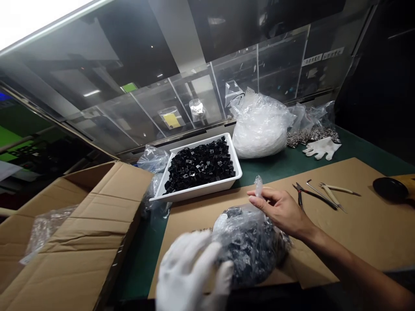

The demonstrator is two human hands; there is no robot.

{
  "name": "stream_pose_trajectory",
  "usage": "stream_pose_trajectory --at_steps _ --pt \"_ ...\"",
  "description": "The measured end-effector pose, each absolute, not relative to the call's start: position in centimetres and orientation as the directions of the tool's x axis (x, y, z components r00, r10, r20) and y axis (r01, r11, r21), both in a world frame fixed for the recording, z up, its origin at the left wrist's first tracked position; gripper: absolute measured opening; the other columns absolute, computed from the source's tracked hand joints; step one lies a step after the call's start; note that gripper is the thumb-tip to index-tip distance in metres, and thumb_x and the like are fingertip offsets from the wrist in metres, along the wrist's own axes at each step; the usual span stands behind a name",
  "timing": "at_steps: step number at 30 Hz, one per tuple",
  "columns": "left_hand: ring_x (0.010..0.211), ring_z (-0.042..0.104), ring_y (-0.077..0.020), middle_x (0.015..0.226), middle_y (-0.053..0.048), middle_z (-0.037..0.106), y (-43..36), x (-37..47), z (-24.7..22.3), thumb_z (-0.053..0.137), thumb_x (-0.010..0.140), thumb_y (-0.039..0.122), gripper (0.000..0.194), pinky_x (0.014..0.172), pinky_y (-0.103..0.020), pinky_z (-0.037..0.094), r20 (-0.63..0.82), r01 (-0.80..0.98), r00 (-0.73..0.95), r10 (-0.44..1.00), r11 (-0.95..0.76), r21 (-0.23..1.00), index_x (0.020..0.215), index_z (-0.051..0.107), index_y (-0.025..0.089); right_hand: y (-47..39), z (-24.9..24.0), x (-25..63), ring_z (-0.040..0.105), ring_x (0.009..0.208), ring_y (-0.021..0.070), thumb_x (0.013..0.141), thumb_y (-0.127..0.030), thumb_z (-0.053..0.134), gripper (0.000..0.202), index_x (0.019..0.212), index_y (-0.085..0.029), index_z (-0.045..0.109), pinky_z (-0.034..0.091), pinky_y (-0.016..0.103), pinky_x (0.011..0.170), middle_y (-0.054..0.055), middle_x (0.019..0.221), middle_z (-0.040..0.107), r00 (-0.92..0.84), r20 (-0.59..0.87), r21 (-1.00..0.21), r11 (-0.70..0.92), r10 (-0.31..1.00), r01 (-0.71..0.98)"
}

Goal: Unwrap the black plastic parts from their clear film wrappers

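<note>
A clear plastic bag full of small black parts rests on a cardboard sheet in front of me. My right hand, bare, pinches the gathered neck of the bag between thumb and fingers, and a tip of plastic sticks up above the grip. My left hand wears a white glove and is a little blurred. Its fingers are curved and apart, close beside the bag's left side; whether they touch it I cannot tell. A white label shows on the bag's upper left.
Behind the bag stands a white tray heaped with black parts. An open cardboard box is at left. Pliers and other hand tools lie at right. Farther back are a big bag of clear plastic, bagged metal parts, and a white glove.
</note>
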State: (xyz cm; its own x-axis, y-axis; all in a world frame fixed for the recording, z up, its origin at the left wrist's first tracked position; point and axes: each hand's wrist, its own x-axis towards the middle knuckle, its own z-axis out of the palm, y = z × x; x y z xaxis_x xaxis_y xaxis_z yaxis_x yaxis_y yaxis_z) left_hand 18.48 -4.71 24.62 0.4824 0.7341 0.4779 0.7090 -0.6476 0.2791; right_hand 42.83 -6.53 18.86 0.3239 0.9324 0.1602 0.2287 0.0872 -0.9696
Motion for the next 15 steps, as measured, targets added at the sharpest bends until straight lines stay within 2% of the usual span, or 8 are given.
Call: stream_pose_trajectory --at_steps 1,3,5,7,9,11,15 --pt "0.106 0.059 -0.0303 0.107 -0.007 0.068 -4.3 19.1 24.6 0.063 0.079 0.043 0.027 0.103 -0.05 0.037 0.402 0.669 0.615 0.678 -0.719 0.188 0.101 0.066 0.029 -6.5 19.1 42.6 0.064 0.098 0.0245 0.086 -0.045 0.062 0.029 0.094 -0.02 0.074 0.051 0.035 0.085 0.007 0.101 0.072 0.315 0.182 -0.964 0.106 0.931 0.245" --pt "0.101 0.061 -0.0283 0.104 -0.007 0.068 -3.5 20.0 24.4 0.06 0.082 0.035 0.031 0.104 -0.051 0.035 0.228 0.646 0.728 0.647 -0.758 0.087 0.111 0.063 0.028 -6.5 19.4 42.7 0.064 0.093 0.023 0.086 -0.044 0.061 0.028 0.094 -0.02 0.074 0.052 0.033 0.08 0.007 0.099 0.071 0.338 0.195 -0.962 0.112 0.921 0.25" --pt "0.081 0.063 -0.0218 0.088 -0.005 0.067 -3.1 20.1 24.0 0.051 0.087 0.024 0.025 0.091 -0.041 0.044 0.063 0.646 0.759 0.649 -0.761 0.055 0.108 0.063 0.026 -6.4 19.4 43.3 0.064 0.08 0.0195 0.087 -0.046 0.059 0.031 0.096 -0.019 0.073 0.052 0.03 0.069 0.006 0.094 0.071 0.411 0.169 -0.973 0.085 0.896 0.215" --pt "0.064 0.058 -0.0176 0.076 -0.003 0.063 -3.3 19.5 23.8 0.045 0.084 0.013 0.027 0.069 -0.03 0.045 -0.058 0.61 0.792 0.608 -0.792 0.023 0.098 0.064 0.026 -6.4 19.3 44.5 0.061 0.067 0.0164 0.089 -0.048 0.057 0.036 0.102 -0.017 0.072 0.05 0.028 0.059 0.006 0.085 0.071 0.511 0.14 -0.985 0.065 0.848 0.162" --pt "0.057 0.052 -0.0165 0.07 -0.002 0.06 -4.0 18.6 23.7 0.046 0.077 0.008 0.03 0.055 -0.026 0.037 -0.119 0.553 0.825 0.552 -0.833 -0.028 0.091 0.065 0.027 -6.5 19.3 45.8 0.06 0.064 0.0157 0.089 -0.048 0.056 0.039 0.105 -0.016 0.071 0.05 0.027 0.057 0.005 0.079 0.069 0.592 0.156 -0.983 0.068 0.79 0.169" --pt "0.052 0.048 -0.0157 0.064 0.0 0.057 -4.6 17.8 23.8 0.049 0.071 0.007 0.03 0.05 -0.026 0.031 -0.148 0.517 0.843 0.517 -0.855 -0.045 0.085 0.065 0.029 -6.7 19.8 46.6 0.061 0.068 0.0166 0.089 -0.047 0.056 0.038 0.108 -0.017 0.07 0.052 0.028 0.061 0.005 0.082 0.07 0.622 0.23 -0.961 0.075 0.749 0.266" --pt "0.048 0.044 -0.014 0.055 0.002 0.052 -4.8 17.2 24.2 0.053 0.07 0.013 0.018 0.046 -0.025 0.03 -0.153 0.614 0.786 0.599 -0.785 0.079 0.068 0.063 0.028 -8.1 22.7 46.4 0.064 0.086 0.0208 0.091 -0.038 0.054 0.031 0.113 -0.021 0.068 0.054 0.033 0.07 0.008 0.104 0.068 0.526 0.477 -0.815 0.131 0.704 0.564"
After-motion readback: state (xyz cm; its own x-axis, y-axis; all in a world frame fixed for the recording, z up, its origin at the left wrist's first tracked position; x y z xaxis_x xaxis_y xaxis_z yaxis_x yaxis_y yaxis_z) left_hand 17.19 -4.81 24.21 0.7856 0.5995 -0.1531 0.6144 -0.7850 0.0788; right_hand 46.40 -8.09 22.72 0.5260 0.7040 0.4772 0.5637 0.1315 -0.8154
